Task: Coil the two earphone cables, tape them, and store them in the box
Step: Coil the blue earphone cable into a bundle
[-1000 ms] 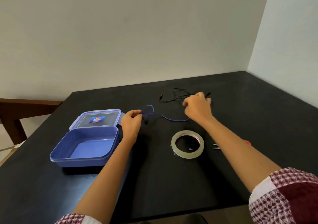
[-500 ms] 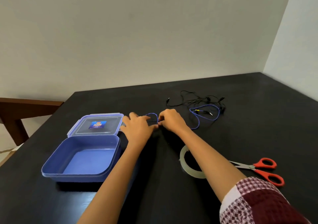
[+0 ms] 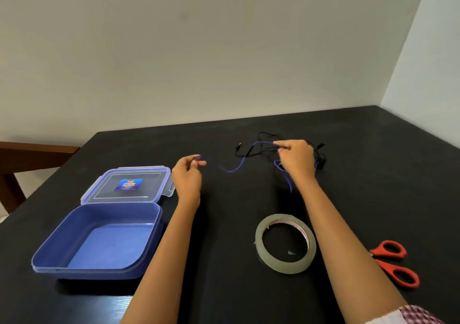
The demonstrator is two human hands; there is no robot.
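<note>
Coiling is barely begun: mid-frame, left hand (image 3: 188, 176) and right hand (image 3: 296, 161) each pinch the slack blue cable (image 3: 234, 169) beside the black cable (image 3: 245, 149) (an uncoiled tangle); next, wind even loops, box (image 3: 87, 272) lower left.

Your blue earphone cable (image 3: 234, 170) sags uncoiled between your left hand (image 3: 188, 177) and right hand (image 3: 296, 160); the black earphone cable (image 3: 238, 148) lies tangled behind it. The clear tape roll (image 3: 283, 264) lies flat near you; the blue box (image 3: 87, 273) stands open.
</note>
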